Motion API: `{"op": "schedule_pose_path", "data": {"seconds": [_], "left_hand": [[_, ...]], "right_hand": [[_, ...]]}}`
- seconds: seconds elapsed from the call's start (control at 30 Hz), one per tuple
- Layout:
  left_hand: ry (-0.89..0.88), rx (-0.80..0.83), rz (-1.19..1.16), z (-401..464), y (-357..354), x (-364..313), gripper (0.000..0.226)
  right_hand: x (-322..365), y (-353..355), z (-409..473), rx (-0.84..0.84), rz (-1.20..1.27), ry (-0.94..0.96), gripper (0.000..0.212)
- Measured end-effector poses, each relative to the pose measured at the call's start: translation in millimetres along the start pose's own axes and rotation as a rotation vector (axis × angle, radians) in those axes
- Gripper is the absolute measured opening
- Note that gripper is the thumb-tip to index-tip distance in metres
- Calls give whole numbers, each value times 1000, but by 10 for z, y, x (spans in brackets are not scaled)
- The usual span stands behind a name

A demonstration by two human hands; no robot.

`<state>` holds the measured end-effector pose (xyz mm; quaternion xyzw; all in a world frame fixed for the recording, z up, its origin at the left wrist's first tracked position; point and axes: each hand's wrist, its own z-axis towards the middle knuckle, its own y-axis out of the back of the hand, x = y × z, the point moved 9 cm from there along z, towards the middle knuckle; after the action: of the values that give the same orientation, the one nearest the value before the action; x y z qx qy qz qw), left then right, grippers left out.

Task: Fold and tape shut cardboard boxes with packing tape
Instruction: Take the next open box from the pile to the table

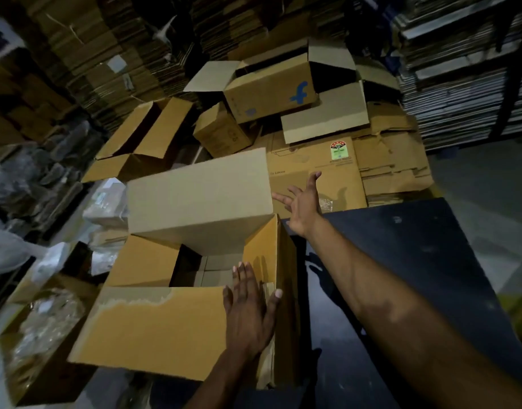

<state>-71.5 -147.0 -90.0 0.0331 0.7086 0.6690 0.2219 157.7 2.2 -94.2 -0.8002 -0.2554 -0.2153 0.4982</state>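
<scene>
A brown cardboard box [153, 326] stands on the dark table [401, 261] in front of me, its top flaps only partly folded in. The far flap [198, 199] leans over the opening and the left flap [141, 261] lies folded in. My left hand [249, 308] presses flat with straight fingers on the near flap at the box's right corner. My right hand [302, 202] is stretched out beyond the box's far right corner, fingers spread, holding nothing. A clear roll of packing tape [326, 203] lies just right of that hand.
Flattened cartons [392, 163] are piled behind the table. Several open boxes lie beyond, one with a blue letter f [271, 93]. Tall stacks of flat cardboard [85, 48] fill the back. Plastic-wrapped bundles [44, 326] sit at the left.
</scene>
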Motion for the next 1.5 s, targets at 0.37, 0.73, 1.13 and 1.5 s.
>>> {"op": "schedule_pose_path", "data": {"seconds": [0.37, 0.73, 1.13, 1.5], "left_hand": [[7, -416, -332, -242, 671, 6, 88], [-272, -76, 50, 212, 717, 849, 86], [-570, 285, 161, 155, 64, 531, 103], [-485, 285, 104, 393, -89, -58, 110]], "right_hand": [[-34, 43, -469, -87, -550, 290, 32], [-781, 329, -1481, -396, -785, 258, 78], [-1230, 141, -2003, -467, -855, 356, 47], [-296, 994, -1902, -570, -1228, 325, 60]]}}
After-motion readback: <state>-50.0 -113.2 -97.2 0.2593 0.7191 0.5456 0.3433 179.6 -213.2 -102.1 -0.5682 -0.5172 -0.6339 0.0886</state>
